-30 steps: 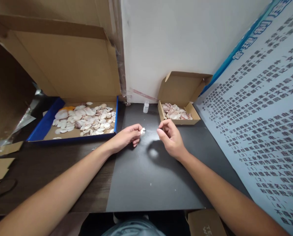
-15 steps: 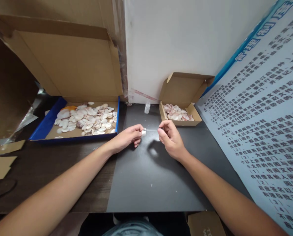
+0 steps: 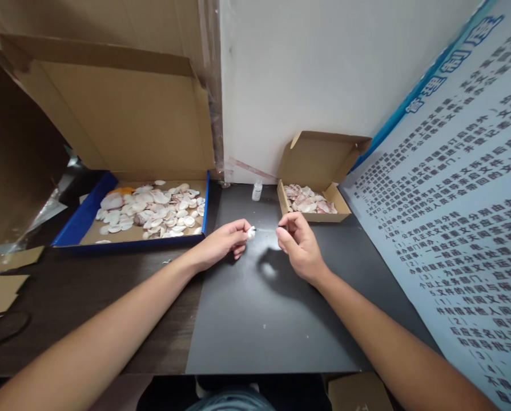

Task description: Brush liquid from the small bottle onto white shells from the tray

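From the head camera: pinches a small white shell [image 3: 250,233] in the left hand [image 3: 224,244], with thumb and forefinger clamped on it and the other fingers curled in, over the dark grey mat [image 3: 238,325]. Holds the dark end of a thin rod [image 3: 266,230] in the right hand [image 3: 299,245], with thumb and forefinger clamped together on it and the remaining fingers bent. Points the rod leftward across the gap between both hands, dark tip right by the shell; cannot tell whether touching. Casts a rounded shadow on the mat below the right hand. Shows a small whitish bottle [image 3: 257,191] upright beyond the hands. Has many pale shells [image 3: 152,206] in an open blue box [image 3: 81,208] on the dark wooden table [image 3: 161,325] to the left, brown lid raised. Has striped and pinkish shells [image 3: 309,200] in a smaller brown box [image 3: 324,217] just beyond the right hand, lid also up. Shows a printed poster [image 3: 465,205] along the right, a white wall [image 3: 298,68] ahead, and flat cardboard pieces [image 3: 2,288] at far left.
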Demonstrator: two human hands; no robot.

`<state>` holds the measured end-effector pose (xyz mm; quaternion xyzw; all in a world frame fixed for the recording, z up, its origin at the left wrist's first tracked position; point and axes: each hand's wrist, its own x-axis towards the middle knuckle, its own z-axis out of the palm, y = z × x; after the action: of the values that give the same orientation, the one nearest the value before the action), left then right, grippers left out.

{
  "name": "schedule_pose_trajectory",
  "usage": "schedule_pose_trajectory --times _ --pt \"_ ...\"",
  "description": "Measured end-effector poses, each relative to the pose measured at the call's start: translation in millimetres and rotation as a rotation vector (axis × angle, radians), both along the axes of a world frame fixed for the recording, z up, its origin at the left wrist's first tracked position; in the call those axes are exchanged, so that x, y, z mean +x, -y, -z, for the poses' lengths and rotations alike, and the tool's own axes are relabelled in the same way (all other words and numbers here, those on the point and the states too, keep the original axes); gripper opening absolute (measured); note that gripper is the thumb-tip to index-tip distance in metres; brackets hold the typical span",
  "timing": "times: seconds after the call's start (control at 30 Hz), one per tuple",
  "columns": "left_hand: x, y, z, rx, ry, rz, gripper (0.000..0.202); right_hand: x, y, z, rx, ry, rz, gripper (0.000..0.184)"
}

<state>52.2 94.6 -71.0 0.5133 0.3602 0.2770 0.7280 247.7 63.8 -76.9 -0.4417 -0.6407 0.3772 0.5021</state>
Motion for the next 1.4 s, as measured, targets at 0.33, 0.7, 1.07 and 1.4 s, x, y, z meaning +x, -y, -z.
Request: schedule_pose_trajectory --times 0.33,0.7,1.07,1.4 --pt "0 0 -0.5 0.001 -0.010 0.015 0.021 3 0 -1.1 0.012 0.029 0.065 0.018" --pt "2 2 -1.1 0.023 -0.032 -0.004 0.023 -3 -6 7.0 0.085 -0.045 0.152 0.017" --pt "1 -1 -0.9 -0.051 -0.029 0.014 0.020 -4 -14 12.7 0.017 -0.068 0.026 0.018" --pt "1 0 -2.3 -0.052 -0.040 0.042 0.022 -3 -13 11.1 0.083 -0.004 0.035 0.014"
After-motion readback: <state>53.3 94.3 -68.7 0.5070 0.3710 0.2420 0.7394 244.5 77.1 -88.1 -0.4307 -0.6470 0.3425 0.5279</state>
